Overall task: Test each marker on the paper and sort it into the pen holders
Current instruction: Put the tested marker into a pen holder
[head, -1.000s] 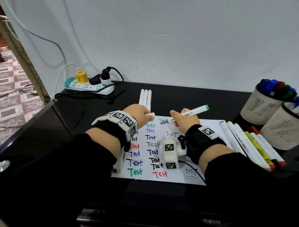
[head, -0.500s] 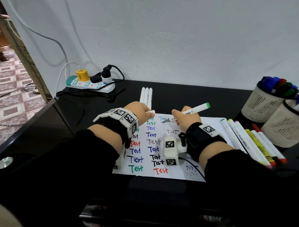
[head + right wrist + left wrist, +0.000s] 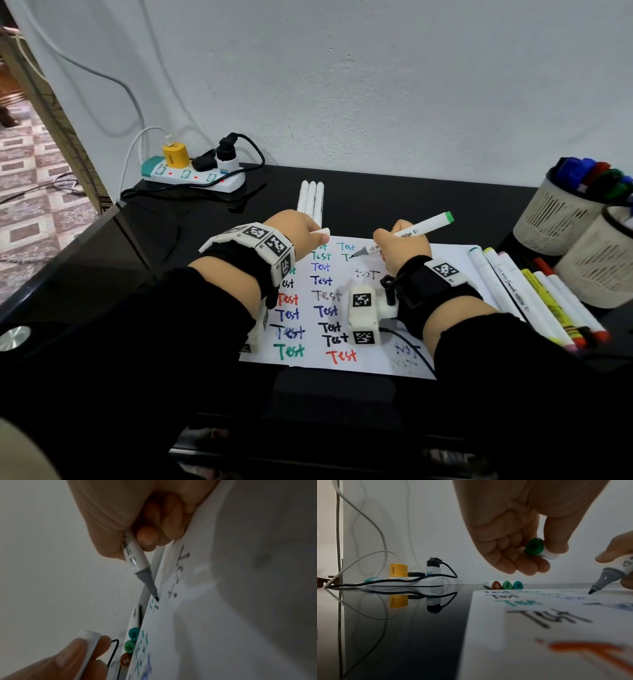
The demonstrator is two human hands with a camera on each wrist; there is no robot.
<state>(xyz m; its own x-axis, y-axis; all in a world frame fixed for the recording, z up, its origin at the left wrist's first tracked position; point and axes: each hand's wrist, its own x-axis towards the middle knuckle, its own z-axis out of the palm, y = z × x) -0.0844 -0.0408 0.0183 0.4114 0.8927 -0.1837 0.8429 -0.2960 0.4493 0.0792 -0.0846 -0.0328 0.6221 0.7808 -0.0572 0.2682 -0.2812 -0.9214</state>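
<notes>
My right hand (image 3: 399, 245) grips a white marker (image 3: 416, 231) with a green end cap, and its dark tip touches the white paper (image 3: 445, 260) beside a fresh green letter T. In the right wrist view the marker (image 3: 135, 561) slants down onto the paper (image 3: 223, 628). My left hand (image 3: 298, 229) rests at the paper's top left and pinches the marker's cap (image 3: 537, 549), green at its end. Two white mesh pen holders (image 3: 555, 222) (image 3: 603, 260) stand at the right, the far one full of coloured markers.
Three white markers (image 3: 311, 200) lie side by side beyond the paper. A row of several markers (image 3: 534, 294) lies right of the paper. A power strip (image 3: 191, 174) with plugs and cables sits at the back left of the black table (image 3: 85, 274).
The marker tip has moved down a line on the paper and drawn a new green T under the last teal word. My left hand has stayed put with the cap.
</notes>
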